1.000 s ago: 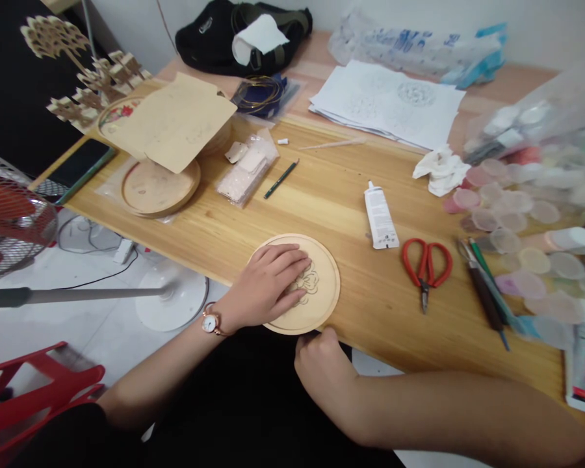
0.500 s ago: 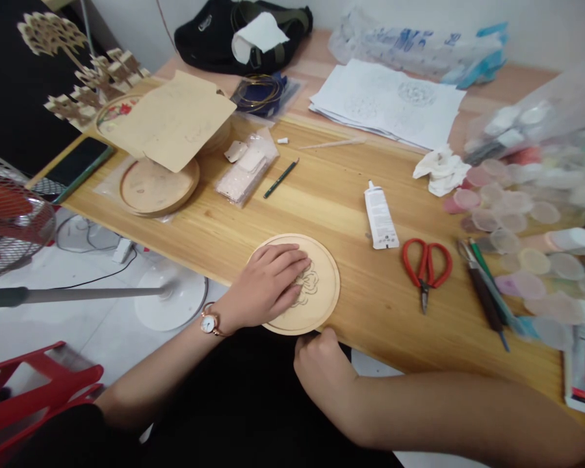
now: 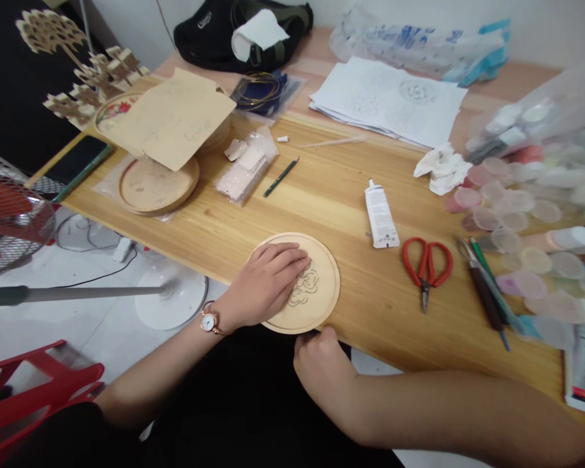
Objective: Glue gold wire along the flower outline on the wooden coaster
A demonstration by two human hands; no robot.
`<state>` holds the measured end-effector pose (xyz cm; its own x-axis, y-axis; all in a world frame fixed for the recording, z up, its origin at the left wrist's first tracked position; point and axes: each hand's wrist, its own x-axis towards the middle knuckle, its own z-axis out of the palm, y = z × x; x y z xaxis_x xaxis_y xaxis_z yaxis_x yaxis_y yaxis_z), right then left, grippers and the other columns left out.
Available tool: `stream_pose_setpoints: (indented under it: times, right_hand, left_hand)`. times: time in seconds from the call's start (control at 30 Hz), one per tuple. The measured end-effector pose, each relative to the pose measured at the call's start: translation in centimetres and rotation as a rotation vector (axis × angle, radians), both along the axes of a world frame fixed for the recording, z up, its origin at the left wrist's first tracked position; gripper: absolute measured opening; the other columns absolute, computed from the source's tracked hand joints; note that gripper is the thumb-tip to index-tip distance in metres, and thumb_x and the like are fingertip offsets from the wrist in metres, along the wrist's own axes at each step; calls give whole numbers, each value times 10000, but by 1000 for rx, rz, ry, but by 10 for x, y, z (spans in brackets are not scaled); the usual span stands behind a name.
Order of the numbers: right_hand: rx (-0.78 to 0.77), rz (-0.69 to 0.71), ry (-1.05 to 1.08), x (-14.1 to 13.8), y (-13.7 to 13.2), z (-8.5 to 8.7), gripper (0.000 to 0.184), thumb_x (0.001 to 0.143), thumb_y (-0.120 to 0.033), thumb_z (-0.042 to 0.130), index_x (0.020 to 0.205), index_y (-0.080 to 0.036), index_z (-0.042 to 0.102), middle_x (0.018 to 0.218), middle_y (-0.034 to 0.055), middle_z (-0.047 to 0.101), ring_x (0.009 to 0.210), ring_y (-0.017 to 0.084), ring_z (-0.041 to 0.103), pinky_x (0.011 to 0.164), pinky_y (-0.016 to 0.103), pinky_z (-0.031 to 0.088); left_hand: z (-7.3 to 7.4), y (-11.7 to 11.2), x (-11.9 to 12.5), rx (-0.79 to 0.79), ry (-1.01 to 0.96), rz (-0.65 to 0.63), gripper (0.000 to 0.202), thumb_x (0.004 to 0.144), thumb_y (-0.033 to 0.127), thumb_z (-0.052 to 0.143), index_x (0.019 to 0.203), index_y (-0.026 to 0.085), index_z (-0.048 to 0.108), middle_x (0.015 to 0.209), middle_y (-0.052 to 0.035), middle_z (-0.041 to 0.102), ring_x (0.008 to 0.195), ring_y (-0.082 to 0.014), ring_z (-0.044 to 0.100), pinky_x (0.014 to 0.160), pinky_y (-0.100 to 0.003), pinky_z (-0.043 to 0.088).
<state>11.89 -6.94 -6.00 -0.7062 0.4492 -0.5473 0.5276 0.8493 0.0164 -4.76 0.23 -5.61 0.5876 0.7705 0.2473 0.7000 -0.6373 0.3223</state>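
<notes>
A round wooden plate (image 3: 324, 302) with a raised rim lies at the table's front edge, a flower outline (image 3: 306, 286) drawn on its face. My left hand (image 3: 273, 279), with a watch on the wrist, rests flat on the plate's left part, fingers stretched out and covering some of the drawing. Just below the plate's front rim, my right hand (image 3: 324, 364) is closed in a fist by the table edge. Whatever its curled fingers may hold is hidden.
Right of the plate lie a white glue tube (image 3: 381, 216), red-handled scissors (image 3: 426, 266), several pen-like tools (image 3: 485, 289) and many small lidded pots (image 3: 517, 221). Behind are a dark green pencil (image 3: 281, 177), paper sheets (image 3: 385, 101) and stacked wooden plates (image 3: 158, 185). A fan (image 3: 12, 214) stands left.
My left thumb has drawn back toward the palm, so more of the flower outline shows. The plate and my right hand stay in place.
</notes>
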Motion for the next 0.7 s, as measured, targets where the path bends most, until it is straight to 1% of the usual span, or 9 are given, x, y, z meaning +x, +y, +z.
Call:
stream_pose_setpoints:
  times: [0.13,0.3,0.7]
  right_hand:
    - [-3,9,-1,1,0,-1,183,721,29,515,688,-125,607,693,88,649,500,133,515,495,262,345]
    - [-9,29,-4,1,1,0,188,715,30,506,685,-123,612,724,104,659,497,137,516,482,261,326]
    - [-12,50,-2,1,2,3,192,713,27,507,693,-127,619,736,104,666,493,134,514,470,259,324]
  left_hand:
    - [-1,0,-2,-14,-7,-7,353,934,169,414,1274,148,508,1265,-102,596,1232,-262,486,998,-452,427]
    - [-2,0,-2,-5,-15,-28,375,904,131,414,1267,116,508,1267,-123,589,1230,-279,484,988,-468,433]
    - [-1,0,-1,-9,-19,-14,375,900,127,431,1266,132,514,1263,-116,592,1235,-273,485,996,-466,437]
